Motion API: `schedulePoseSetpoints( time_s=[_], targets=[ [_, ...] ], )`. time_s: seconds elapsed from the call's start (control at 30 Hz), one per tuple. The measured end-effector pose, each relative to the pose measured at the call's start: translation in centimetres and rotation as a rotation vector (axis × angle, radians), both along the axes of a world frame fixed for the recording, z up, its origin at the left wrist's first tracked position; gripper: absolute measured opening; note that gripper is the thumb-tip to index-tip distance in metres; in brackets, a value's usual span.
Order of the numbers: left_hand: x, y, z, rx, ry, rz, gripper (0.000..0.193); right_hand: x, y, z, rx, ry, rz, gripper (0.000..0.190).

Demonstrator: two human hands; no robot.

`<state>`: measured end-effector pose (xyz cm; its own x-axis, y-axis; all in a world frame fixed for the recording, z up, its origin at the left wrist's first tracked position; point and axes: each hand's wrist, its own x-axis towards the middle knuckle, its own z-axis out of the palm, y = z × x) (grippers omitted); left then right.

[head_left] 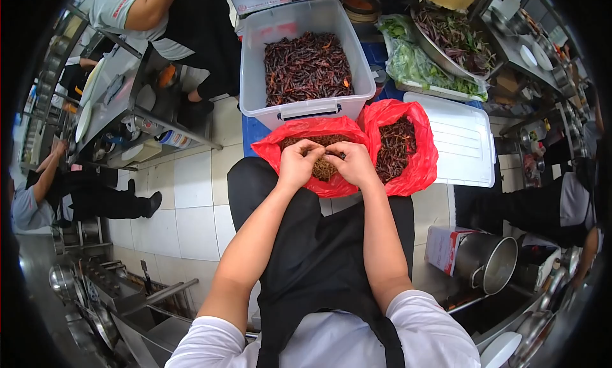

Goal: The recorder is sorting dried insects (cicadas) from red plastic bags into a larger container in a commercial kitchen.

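My left hand and my right hand meet fingertip to fingertip over a red plastic bag that holds brownish stems. The fingertips pinch together, and whatever is between them is too small to make out. Touching it on the right, a second red plastic bag stands open with dark dried chillies inside. Just beyond the bags sits a clear plastic bin, partly filled with dark red dried chillies.
A white plastic lid lies right of the bags. Behind it are bagged leafy greens and a metal bowl of purple-green herbs. A steel table and a standing person are at left; a large steel pot is at lower right.
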<state>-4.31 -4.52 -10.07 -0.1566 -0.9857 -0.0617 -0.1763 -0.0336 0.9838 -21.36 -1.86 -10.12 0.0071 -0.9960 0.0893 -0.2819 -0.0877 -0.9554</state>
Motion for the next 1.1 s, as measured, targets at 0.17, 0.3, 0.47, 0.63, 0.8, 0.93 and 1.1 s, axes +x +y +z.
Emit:
schedulePoseSetpoints(
  time_s=[0.17, 0.3, 0.47, 0.63, 0.8, 0.93, 1.1],
  targets=[
    [-0.6, -0.1, 0.1, 0.011, -0.171, -0.009, 0.011, -0.4, 0.1, 0.2, -0.148, 0.337, -0.029, 0.015],
    [-0.3, -0.2, -1.1, -0.011, -0.002, -0.028, 0.012, 0.6, 0.2, 0.3, -0.215, 0.357, -0.063, 0.015],
    [0.6, -0.2, 0.9, 0.603, 0.627, -0.095, 0.009, 1.2, 0.0, -0.6, -0.167, -0.159, -0.092, 0.014],
    [1.5, -0.6, 0.8, 0.551, 0.635, -0.015, 0.007, 0.1, -0.3, -3.0, 0.078, -0.610, -0.066, 0.010],
    [0.4, -0.2, 1.1, 0.397, 0.242, 0.136, 0.011, -3.5, -0.2, -3.8, 0.419, -0.924, -0.004, 0.016],
    [0.2, -0.3, 1.0, 0.362, 0.160, 0.100, 0.013, -1.3, -0.1, -2.3, 0.470, 0.511, -0.095, 0.027],
    [0.1, -0.2, 0.4, 0.327, 0.101, 0.094, 0.010, 0.9, 0.3, -2.9, 0.546, 0.821, -0.192, 0.029]
  ],
)
